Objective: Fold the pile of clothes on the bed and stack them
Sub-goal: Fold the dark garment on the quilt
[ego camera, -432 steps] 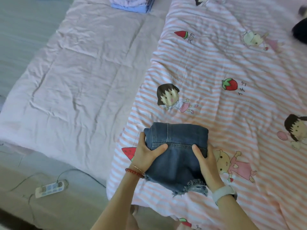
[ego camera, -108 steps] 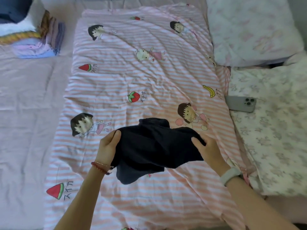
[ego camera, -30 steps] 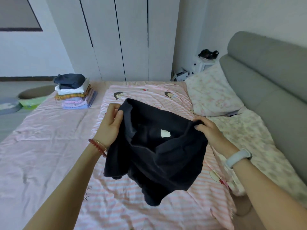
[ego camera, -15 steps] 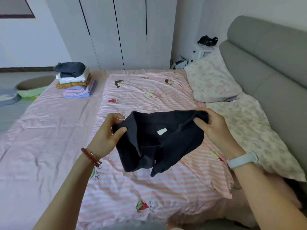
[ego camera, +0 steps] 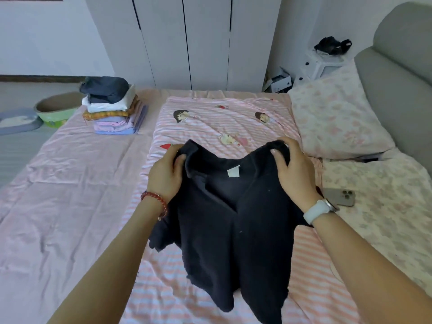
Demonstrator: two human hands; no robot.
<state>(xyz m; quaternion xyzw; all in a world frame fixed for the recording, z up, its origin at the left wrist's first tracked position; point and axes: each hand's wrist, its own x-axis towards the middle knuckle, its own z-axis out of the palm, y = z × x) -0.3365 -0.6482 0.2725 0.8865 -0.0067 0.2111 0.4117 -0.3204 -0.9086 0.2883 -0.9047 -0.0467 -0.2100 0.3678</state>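
- The left hand (ego camera: pixel 167 174) and the right hand (ego camera: pixel 293 170) each pinch one shoulder of the black top (ego camera: pixel 231 220), with thumb and fingers curled over the fabric edge. Both hands hold the garment raised above the middle of the bed (ego camera: pixel 70 183).
- The bed carries a striped cartoon quilt (ego camera: pixel 222 122) down its centre. The lower hem of the black top hangs toward the near edge of this quilt; whether it touches the quilt cannot be told.
- The black top is soft and limp. It sags between the two grips and drapes in loose folds, so it appears light and holds no shape of its own. It is not fragile and does not look slippery.
- Recommended grip points: the two shoulder seams, as held at present, keep the body hanging straight. To lay it flat, judge the sleeves and side seams as the next places to take hold.
- One sleeve bunches under the left forearm and likely needs spreading before folding.
- The folded stack (ego camera: pixel 112 111) stands near the far left corner of the bed, well apart from the hands. The finished top probably goes on it.
- A white label (ego camera: pixel 233 171) shows inside the neckline, marking the garment's centre line.
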